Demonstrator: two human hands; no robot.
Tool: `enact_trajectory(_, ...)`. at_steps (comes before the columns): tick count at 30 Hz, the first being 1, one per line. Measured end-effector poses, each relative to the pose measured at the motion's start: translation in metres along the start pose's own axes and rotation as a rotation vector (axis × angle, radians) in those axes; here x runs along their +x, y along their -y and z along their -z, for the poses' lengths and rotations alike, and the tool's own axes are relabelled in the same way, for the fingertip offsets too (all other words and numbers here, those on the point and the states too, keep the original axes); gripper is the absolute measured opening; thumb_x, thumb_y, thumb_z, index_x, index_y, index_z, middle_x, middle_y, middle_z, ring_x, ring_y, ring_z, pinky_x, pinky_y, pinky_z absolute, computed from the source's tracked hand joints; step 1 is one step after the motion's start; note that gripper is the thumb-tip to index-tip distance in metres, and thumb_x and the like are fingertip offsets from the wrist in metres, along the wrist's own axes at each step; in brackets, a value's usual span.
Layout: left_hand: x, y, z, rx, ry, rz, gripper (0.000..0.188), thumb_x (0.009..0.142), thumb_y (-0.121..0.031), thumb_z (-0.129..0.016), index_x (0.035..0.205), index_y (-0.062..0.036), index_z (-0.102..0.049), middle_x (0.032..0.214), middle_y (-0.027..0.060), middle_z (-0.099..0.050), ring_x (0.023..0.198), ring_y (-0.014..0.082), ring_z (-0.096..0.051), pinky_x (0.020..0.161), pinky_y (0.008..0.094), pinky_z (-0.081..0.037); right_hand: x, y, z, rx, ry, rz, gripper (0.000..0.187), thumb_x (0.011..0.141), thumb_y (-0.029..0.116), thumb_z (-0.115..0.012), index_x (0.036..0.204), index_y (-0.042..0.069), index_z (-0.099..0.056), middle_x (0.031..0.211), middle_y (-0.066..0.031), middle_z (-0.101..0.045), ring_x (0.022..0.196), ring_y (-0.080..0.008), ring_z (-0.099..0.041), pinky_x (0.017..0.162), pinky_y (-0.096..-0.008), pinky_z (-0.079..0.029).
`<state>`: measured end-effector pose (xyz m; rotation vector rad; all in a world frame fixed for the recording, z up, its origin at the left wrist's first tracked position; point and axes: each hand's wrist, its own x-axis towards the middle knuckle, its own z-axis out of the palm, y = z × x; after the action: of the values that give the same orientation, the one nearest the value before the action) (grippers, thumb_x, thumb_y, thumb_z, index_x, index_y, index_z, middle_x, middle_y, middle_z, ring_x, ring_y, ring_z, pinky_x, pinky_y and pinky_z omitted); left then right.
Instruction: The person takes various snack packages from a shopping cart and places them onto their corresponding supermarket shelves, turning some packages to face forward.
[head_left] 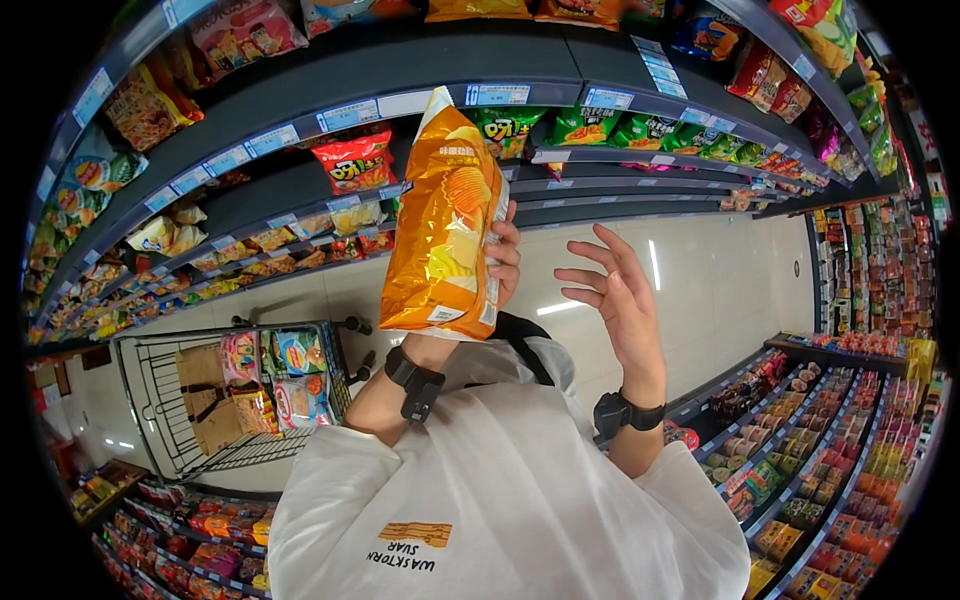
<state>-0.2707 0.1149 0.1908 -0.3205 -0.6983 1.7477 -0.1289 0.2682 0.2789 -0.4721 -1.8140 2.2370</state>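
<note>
My left hand is closed around a large orange bag of chips, held upright in front of the shelves. Its fingers curl round the bag's right edge, while the palm and thumb are hidden behind it. The bag's front carries a picture of ridged chips. To the right of the bag, my right hand is raised with fingers apart and nothing in it. A black device is strapped to each wrist. Just beyond the orange bag, a red snack bag and a green snack bag stand on a shelf.
Grey shelves of snack bags with price tags curve across the far side. At the left, a wire shopping cart holds a brown carton and several snack bags. Shelves of packaged goods line the right.
</note>
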Motion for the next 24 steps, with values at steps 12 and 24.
enact_trajectory(12,0.003,0.008,0.0,-0.013,-0.019,0.018,0.066,0.093,-0.04,-0.063,0.143,-0.0049,-0.039,0.108,0.0045,-0.056,0.087,0.0156,-0.057,0.076,0.0303,-0.045,-0.005,-0.001,0.005,-0.01,-0.001,-0.003,0.059,0.099,0.027,-0.055,0.149,0.004,-0.032,0.137,-0.02,-0.051,0.114,-0.0337,-0.062,0.093,-0.04,-0.053)
enact_trajectory(24,0.037,0.012,0.008,-0.046,-0.001,-0.028,0.063,0.094,-0.036,-0.062,0.144,-0.006,-0.038,0.108,0.0041,-0.055,0.086,0.0145,-0.056,0.075,0.0295,-0.044,0.02,0.004,0.039,-0.042,0.021,-0.027,0.069,0.096,0.039,-0.06,0.147,0.002,-0.033,0.137,-0.0202,-0.051,0.113,-0.0334,-0.062,0.092,-0.0383,-0.053)
